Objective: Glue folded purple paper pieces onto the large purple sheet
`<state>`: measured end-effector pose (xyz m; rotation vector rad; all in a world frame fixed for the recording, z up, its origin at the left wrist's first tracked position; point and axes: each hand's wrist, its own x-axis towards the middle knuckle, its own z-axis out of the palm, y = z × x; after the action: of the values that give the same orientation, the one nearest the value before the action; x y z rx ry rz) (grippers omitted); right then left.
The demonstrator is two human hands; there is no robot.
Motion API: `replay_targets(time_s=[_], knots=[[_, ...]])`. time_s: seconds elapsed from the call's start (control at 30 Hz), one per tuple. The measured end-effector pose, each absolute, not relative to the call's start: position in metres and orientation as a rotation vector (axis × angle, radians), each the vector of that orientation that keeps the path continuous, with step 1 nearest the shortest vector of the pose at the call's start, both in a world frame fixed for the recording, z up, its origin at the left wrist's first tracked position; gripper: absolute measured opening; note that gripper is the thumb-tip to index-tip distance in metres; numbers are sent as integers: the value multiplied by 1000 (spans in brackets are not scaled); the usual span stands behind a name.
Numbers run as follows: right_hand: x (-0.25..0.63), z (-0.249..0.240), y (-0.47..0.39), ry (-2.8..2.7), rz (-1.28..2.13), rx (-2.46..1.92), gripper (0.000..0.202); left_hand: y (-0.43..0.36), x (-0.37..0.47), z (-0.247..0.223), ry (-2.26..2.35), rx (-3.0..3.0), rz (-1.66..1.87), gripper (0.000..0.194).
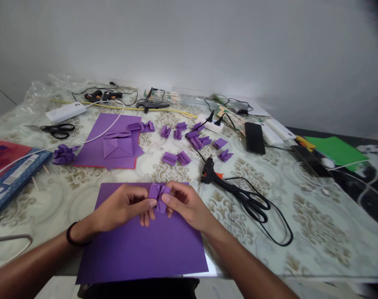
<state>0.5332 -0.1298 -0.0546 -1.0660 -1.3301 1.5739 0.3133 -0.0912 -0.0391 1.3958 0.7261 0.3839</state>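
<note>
Between both hands is a small folded purple paper piece, creased down its middle. My left hand pinches its left side between thumb and fingers, and my right hand pinches the right side. Beneath them a large purple paper sheet lies flat at the table's front edge. Beyond the hands, several similar folded purple pieces are scattered. A purple folded envelope shape rests on more purple sheets at the left.
Right of the hands lies a black glue gun with its cord, beside black-handled scissors. More scissors, a white power bank and a crumpled purple paper cluster are left. A phone and power strip sit farther back.
</note>
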Motion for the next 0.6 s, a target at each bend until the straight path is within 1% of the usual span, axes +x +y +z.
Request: replay_targets(time_s=[0.1, 0.27, 0.33, 0.6], knots=[[533, -54, -130, -1325, 1575, -1066, 46, -91, 314, -39, 736, 1394, 393, 41], [531, -55, -131, -1334, 1505, -1090, 49, -91, 317, -36, 727, 1450, 416, 30], [531, -56, -131, -1341, 1485, -1094, 49, -91, 318, -37, 727, 1465, 410, 29], [529, -57, -132, -1352, 1525, -1125, 48, -93, 317, -50, 766, 1387, 392, 21]])
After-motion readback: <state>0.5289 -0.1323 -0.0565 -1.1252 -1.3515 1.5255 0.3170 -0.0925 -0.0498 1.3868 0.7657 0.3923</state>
